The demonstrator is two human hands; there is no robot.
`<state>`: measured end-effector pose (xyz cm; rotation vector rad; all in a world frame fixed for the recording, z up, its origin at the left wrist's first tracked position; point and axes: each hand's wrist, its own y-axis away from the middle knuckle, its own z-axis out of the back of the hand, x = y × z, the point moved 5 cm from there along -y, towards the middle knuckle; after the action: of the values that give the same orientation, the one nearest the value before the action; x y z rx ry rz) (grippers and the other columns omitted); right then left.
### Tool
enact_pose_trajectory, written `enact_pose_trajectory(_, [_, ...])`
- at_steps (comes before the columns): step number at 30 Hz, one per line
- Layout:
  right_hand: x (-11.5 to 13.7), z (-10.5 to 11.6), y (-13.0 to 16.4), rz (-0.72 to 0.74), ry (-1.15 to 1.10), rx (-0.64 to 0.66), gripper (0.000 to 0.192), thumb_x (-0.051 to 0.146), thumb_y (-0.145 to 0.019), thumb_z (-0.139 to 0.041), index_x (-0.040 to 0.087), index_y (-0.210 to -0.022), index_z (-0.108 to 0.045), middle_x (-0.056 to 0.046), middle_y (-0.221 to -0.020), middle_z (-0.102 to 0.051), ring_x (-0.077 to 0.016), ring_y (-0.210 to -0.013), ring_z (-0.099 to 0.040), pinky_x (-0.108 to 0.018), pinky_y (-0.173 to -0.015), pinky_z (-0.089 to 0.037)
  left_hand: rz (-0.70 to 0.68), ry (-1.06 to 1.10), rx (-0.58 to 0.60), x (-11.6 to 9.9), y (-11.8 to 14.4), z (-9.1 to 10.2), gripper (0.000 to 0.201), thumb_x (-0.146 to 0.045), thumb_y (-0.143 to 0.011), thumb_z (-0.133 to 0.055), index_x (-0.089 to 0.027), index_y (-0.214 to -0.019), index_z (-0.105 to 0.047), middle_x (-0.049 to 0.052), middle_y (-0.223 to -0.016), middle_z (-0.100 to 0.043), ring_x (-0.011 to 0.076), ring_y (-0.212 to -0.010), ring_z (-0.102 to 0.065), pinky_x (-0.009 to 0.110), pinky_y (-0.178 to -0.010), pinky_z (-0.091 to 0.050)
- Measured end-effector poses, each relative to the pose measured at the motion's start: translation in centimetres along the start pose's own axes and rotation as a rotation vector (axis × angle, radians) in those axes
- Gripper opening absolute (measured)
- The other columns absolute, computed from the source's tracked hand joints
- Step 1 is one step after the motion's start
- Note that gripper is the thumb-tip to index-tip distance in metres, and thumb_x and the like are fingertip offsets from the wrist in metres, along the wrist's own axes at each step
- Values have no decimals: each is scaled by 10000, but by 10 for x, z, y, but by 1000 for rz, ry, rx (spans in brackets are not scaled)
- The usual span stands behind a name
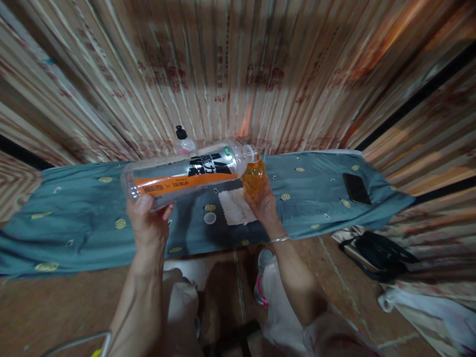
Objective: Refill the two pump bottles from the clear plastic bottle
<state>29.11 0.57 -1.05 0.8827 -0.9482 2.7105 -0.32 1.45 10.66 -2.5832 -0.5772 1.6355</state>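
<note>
My left hand (147,218) grips the base end of a large clear plastic bottle (186,171) with a silver and orange label. The bottle is tipped onto its side, its mouth pointing right. My right hand (263,201) is closed around a smaller bottle (254,176) of orange-yellow liquid. The large bottle's mouth meets the top of the smaller one; whether liquid is passing between them I cannot tell. Below them on the cloth lie a white paper napkin (238,210) and a small round translucent cap (210,218).
A bottle with a black pump top (181,133) stands behind the large bottle. At the right of the teal patterned cloth (85,198) lies a dark phone (356,188). A black bag (383,253) rests low at the right. Striped curtains (223,64) hang behind the table.
</note>
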Motion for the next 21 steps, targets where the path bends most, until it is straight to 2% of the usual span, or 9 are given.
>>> enact_pose_trajectory(8, [-1, -1, 0, -39, -22, -32, 811, 482, -910, -572, 116, -1552, -239, -249, -1430, -584, -370, -1286, -617, -617, -1018, -552, 1, 8, -24, 5, -1, 5, 370, -474, -567, -773, -240, -832, -663, -28, -751, -640, 102, -488, -526, 267, -415, -122])
enact_pose_trajectory(14, [0, 0, 0, -67, -24, -25, 811, 491, -909, -584, 124, -1550, -249, -248, -1432, -590, -376, -1280, -623, -631, -1026, -544, -47, -17, 36, 3, -1, 3, 347, -515, -629, -739, -244, -832, -661, -21, -765, -629, 101, -477, -510, 269, -413, -103])
enact_pose_trajectory(18, [5, 3, -2, -67, -4, -1, 747, 461, -942, -581, 120, -1545, -304, -243, -1398, -620, -363, -1223, -655, -586, -990, -579, 17, 5, -28, 4, -1, 4, 358, -462, -556, -791, -277, -842, -683, -30, -740, -644, 111, -481, -524, 266, -384, -137])
enact_pose_trajectory(21, [9, 4, -2, -3, 5, 28, 698, 430, -970, -554, 101, -1542, -328, -245, -1400, -617, -364, -1240, -644, -565, -976, -592, 23, 2, -40, 4, 0, 5, 368, -460, -553, -781, -280, -863, -694, -27, -736, -649, 118, -488, -530, 263, -390, -140])
